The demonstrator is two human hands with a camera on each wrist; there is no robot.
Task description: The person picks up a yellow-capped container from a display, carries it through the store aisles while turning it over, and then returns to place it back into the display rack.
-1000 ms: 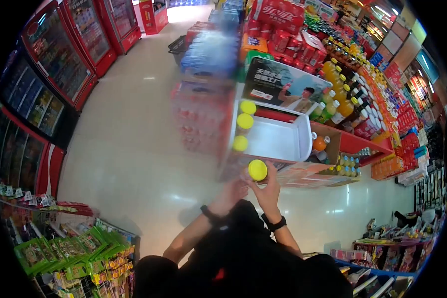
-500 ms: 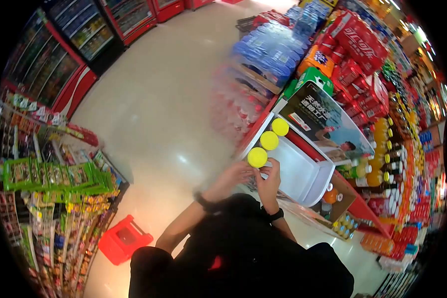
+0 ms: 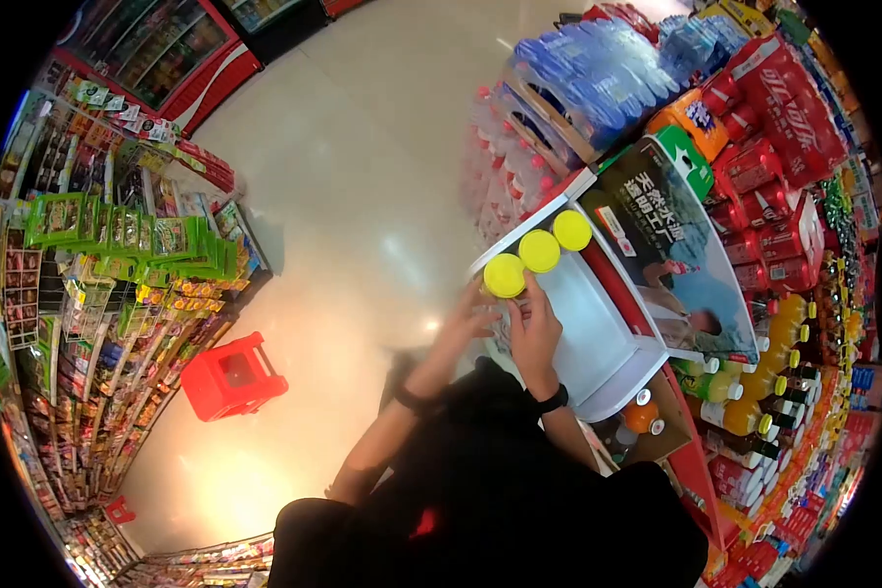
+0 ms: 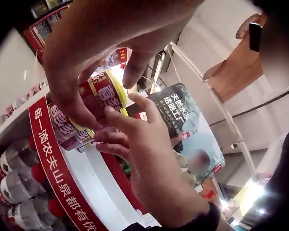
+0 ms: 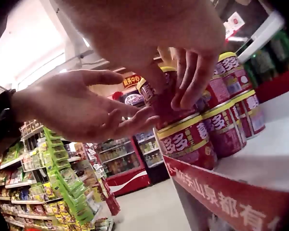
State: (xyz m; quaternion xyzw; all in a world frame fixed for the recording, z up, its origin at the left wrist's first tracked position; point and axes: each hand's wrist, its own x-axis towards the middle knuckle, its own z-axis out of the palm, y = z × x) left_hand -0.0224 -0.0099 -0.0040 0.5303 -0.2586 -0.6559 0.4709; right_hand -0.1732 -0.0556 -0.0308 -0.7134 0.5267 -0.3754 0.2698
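Note:
Purple-red cans with yellow lids stand two high along one side of a white tray (image 3: 598,338). In the right wrist view my right hand (image 5: 183,62) grips the nearest upper can (image 5: 169,103), right over a lower can (image 5: 189,144). Its yellow lid (image 3: 505,275) lines up with two other lids in the head view. Close beside that can is my left hand (image 5: 82,103), fingers mostly straight, fingertips at its side. The head view has my right hand (image 3: 536,338) right of my left hand (image 3: 461,328).
Behind the tray leans a printed display board (image 3: 661,245). Shrink-wrapped water bottles (image 3: 598,83) and red drink packs (image 3: 784,108) are stacked beyond. A red stool (image 3: 233,377) stands on the floor at left, near snack racks (image 3: 127,235).
The held can has gone from in front of the tray to above the nearest can of the row. My left hand has loosened beside it. The head view has turned, bringing in the red stool.

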